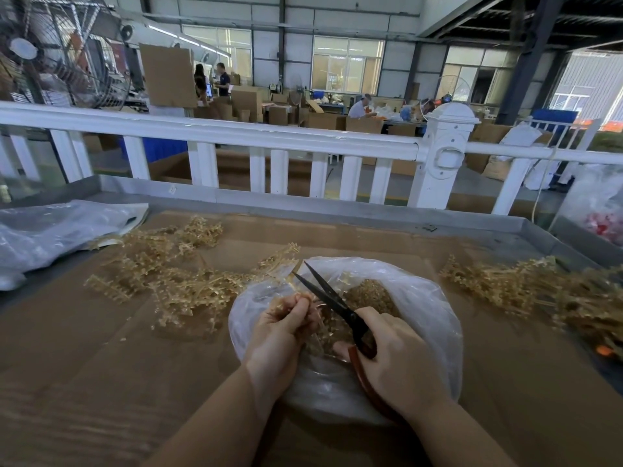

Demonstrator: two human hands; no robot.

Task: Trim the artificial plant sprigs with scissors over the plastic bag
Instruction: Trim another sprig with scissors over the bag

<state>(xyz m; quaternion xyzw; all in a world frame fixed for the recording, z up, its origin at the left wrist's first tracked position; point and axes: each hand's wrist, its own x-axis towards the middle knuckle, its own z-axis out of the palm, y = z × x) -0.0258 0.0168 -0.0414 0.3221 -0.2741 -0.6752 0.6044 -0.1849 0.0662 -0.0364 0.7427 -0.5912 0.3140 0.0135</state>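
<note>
**Ana:** Head view first: where is the piece being cut?

**Ben:** A pale golden plastic plant sprig (296, 299) sits pinched in the curled fingers of the left hand (281, 335), directly above the open mouth of the crumpled clear plastic bag (428, 318). I judge it is held there so the offcuts drop straight in; a heap of golden trimmings (369, 296) already lies inside.

**Ana:** And the cutting tool?

**Ben:** The right hand (397, 362) grips the black-bladed scissors with reddish-brown handles (332, 298), fingers wrapped round the handle loops. The blades stand parted, their tips pointing away from the person, and the sprig's stem appears to sit near or between them, though fine contact is too small to tell. That reads as a cut about to be made.

**Ana:** Why the heaps on either side?

**Ben:** Probably sorting. A loose spread of golden sprigs (161, 278) lies left of the bag, near the holding hand, and another bundle of sprigs (526, 288) lies well to the right. Which is trimmed I cannot tell.

**Ana:** Beneath them?

**Ben:** Brown cardboard sheeting (101, 358) covers the grey metal tabletop (303, 205). A second clear plastic bag (57, 230) lies flat at far left, and a white railing (236, 136) runs behind the table.
</note>
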